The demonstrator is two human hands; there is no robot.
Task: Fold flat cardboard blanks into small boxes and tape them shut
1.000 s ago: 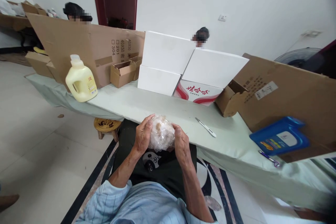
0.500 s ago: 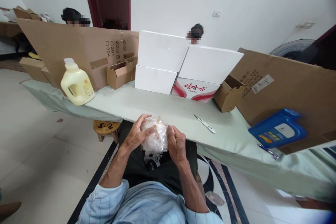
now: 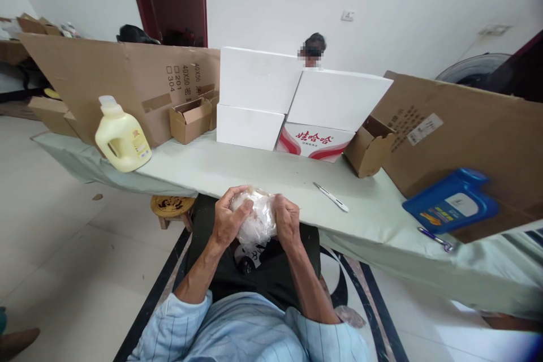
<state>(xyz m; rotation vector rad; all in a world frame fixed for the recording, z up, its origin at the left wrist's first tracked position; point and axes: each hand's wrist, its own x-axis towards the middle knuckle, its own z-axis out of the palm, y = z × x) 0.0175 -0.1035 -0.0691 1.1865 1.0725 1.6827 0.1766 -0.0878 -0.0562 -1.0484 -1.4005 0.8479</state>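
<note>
Over my lap, at the table's front edge, I hold a round bundle wrapped in clear plastic (image 3: 257, 223); something whitish shows through it, its kind unclear. My left hand (image 3: 229, 218) curls around the bundle's left side, thumb pressed on top. On the opposite side, my right hand (image 3: 287, 219) is closed in a pinch on the plastic, the thumb a little blurred. To the right of my hands a white utility knife (image 3: 331, 197) lies on the green-covered table (image 3: 250, 168).
Stacked white boxes (image 3: 254, 79) stand at the table's back, flanked by cardboard panels (image 3: 127, 79). A yellow jug (image 3: 123, 134) is at left. At right are a blue bottle (image 3: 453, 203) and a purple-handled tool (image 3: 435, 239). A stool (image 3: 172, 205) stands left of my legs. A person's head shows behind the boxes.
My left hand has wrapped closer around the bundle, its fingers less stretched. The bundle has shifted slightly right. At the back left, a person's head has sunk lower behind the cardboard.
</note>
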